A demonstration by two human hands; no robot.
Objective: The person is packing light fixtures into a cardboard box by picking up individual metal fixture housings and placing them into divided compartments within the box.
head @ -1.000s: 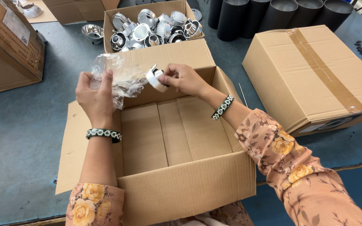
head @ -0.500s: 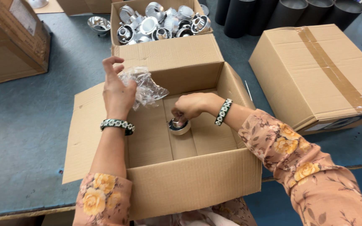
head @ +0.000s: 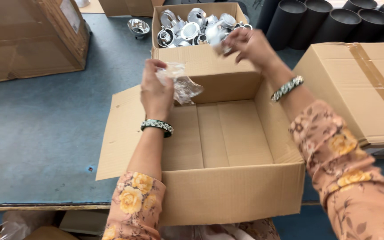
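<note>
My left hand (head: pixel 155 91) is raised over the left side of a large open cardboard box (head: pixel 232 191) and grips a bunch of crumpled clear plastic bags (head: pixel 181 82). My right hand (head: pixel 250 44) reaches past the big box's back flap to the near edge of a smaller open box (head: pixel 187 55) filled with several shiny metal cup-shaped parts (head: pixel 190 29). Its fingers are curled and blurred right at the parts, and I cannot tell whether they grip one. The visible floor of the big box is bare cardboard.
A taped, closed carton (head: pixel 365 84) sits on the right. Another brown carton (head: pixel 27 38) stands at the back left. Black tubes (head: pixel 334 22) line the back right. One loose metal cup (head: pixel 138 26) lies on the blue-grey table (head: pixel 45 129).
My right hand has come up out of the big box and moved away to the box of metal parts. My left hand still holds the plastic bags.
</note>
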